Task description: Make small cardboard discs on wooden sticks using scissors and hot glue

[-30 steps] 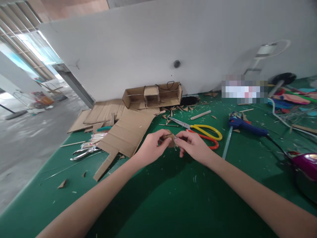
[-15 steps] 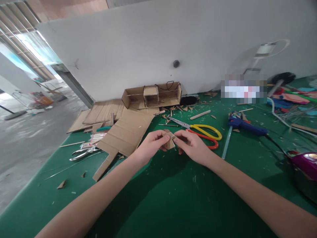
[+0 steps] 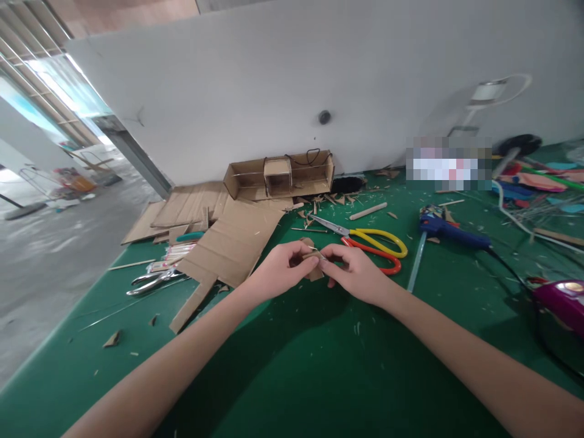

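Over the middle of the green table, my left hand (image 3: 288, 266) pinches a small cardboard piece (image 3: 314, 272) between thumb and fingers. From the other side my right hand (image 3: 350, 267) closes on the same piece, the two thumbs nearly touching. A thin pale strip shows at its top edge; the fingers hide most of the piece. Just behind my right hand lie open scissors (image 3: 375, 238) with one yellow and one red-orange handle. A large cut cardboard sheet (image 3: 235, 240) lies left of my left hand.
Against the wall stands a long cardboard box (image 3: 246, 177) with a raised middle compartment. To the right lie a blue glue gun (image 3: 456, 233) and a purple iron-like device (image 3: 563, 301). Pliers (image 3: 157, 281) rest at left. Cardboard scraps and a wooden stick (image 3: 368, 211) lie about.
The small cardboard piece has turned in my fingers, and less of its face shows. My thumbs have come closer together. The things on the table stay where they were.
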`<state>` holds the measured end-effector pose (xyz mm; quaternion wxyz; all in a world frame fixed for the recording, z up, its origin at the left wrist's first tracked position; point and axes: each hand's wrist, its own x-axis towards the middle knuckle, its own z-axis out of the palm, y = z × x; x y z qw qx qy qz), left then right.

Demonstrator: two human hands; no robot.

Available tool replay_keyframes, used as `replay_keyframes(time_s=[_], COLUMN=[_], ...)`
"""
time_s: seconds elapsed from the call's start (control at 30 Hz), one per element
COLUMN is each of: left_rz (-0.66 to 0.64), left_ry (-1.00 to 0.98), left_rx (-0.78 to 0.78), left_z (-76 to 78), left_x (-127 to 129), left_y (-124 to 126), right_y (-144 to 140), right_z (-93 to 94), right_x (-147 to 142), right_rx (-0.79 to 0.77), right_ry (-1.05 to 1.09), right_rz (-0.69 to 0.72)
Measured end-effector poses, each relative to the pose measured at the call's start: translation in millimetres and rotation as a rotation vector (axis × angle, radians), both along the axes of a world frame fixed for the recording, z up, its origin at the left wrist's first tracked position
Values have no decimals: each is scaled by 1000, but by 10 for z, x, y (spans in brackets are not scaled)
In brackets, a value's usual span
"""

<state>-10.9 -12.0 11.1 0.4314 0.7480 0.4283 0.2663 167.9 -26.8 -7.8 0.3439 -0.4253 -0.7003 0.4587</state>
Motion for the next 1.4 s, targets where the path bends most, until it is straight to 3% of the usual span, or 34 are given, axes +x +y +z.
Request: replay_keyframes(time_s=[0.17,0.57,0.7,0.83,0.97,1.13,1.23,1.4], left_rz=[-36,-80,6,-1,-81,-308,-262,-60], left_ry=[73,-221,-368,-312,-51,394,455,320], left_rx=[46,-192,-212,-189,-90,202,331,408], left_z=[-2,-7,-3,30,75,80,50,43], left_x=[-29,-23,-152,-177,-151,-177,-164,-129], left_y=[26,50,155,171,130,87,52,47], right_y=[0,68,76,89,100,131,147,121], right_z=[14,31,8,-15,-39,-80,-105,-120], right_x=[2,80,101,115,120,111,101,78], right_rx=[-28,-47,-96,-117,-144,-137,-118,-84], right_ry=[-11,54,151,232,225,240,257,176], right_rz=[23,132,91,-4,-21,-39,-12,8])
